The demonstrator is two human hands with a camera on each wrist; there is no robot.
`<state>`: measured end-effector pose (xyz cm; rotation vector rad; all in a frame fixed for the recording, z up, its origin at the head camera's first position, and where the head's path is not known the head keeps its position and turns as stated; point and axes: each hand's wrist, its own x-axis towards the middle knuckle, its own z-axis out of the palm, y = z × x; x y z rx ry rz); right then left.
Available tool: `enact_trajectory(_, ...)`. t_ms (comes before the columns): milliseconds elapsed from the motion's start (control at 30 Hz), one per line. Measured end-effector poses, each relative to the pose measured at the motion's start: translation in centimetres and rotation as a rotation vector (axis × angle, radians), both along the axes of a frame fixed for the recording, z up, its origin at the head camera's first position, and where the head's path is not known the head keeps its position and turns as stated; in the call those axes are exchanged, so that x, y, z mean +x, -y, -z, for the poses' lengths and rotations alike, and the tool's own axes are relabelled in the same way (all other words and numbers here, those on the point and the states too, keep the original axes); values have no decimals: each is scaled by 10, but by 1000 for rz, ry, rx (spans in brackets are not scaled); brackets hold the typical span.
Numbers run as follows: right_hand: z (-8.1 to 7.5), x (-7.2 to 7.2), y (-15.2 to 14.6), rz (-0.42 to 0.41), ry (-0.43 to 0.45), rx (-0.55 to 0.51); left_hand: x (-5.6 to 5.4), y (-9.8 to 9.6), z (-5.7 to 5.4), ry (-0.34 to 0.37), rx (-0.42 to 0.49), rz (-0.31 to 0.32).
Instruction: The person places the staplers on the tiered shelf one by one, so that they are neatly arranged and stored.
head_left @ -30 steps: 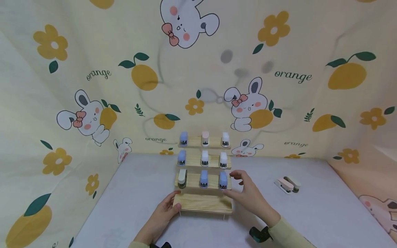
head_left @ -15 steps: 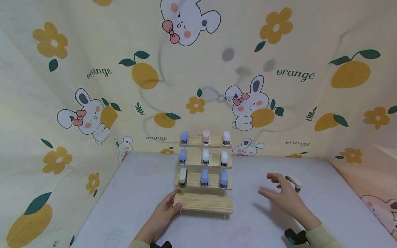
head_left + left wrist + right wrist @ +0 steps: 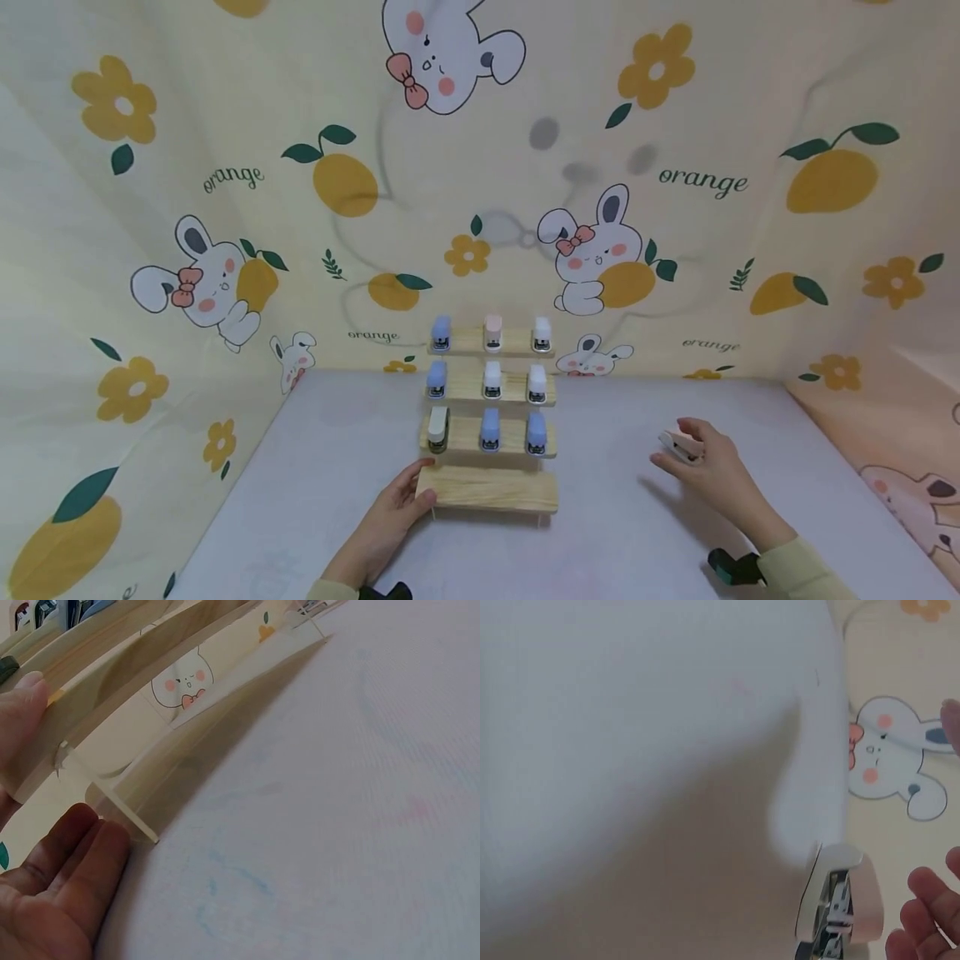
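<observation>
My left hand [image 3: 386,521] holds the left end of the lowest shelf of a tiered wooden display rack [image 3: 491,490], thumb on top. In the left wrist view, its other fingers [image 3: 82,855] are beside a thin clear leg [image 3: 120,806]. Over the table at the right, my right hand [image 3: 716,471] hovers with fingers and thumb spread around a pale pink mini stapler [image 3: 684,446]. That stapler [image 3: 847,896] shows its metal mechanism in the right wrist view, with a gap between it and the fingertips [image 3: 922,889]. Part of the stapler is hidden behind the hand.
The rack's upper three shelves bear rows of mini staplers, including a blue one [image 3: 490,429], a pink one [image 3: 492,332] and a cream one [image 3: 438,429]. A patterned cloth [image 3: 487,150] hangs behind the white table [image 3: 330,433].
My right hand has left the blue stapler at the rack's right side and moved right to the loose pale pink stapler. My left hand stays on the lowest shelf.
</observation>
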<state>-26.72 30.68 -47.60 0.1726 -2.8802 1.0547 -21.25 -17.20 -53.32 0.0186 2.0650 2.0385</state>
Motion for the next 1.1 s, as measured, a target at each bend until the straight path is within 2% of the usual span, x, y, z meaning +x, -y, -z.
enact_trajectory(267,10,-6,-7,33,-39,69,3,2,-2,-13,51,6)
enact_trajectory(467,15,-8,-8,48,-16,82,3,3,0,-12,27,-5)
enact_trajectory(800,10,-10,-9,33,2,103,2,0,-1,-21,55,4)
enact_trajectory(867,10,-10,-9,34,31,108,2,0,0,-14,62,4)
enact_trajectory(1033,11,-12,-12,48,169,131,1,2,3,-5,62,12)
enact_trajectory(1100,11,-12,-13,47,193,125,1,3,3,-9,55,13)
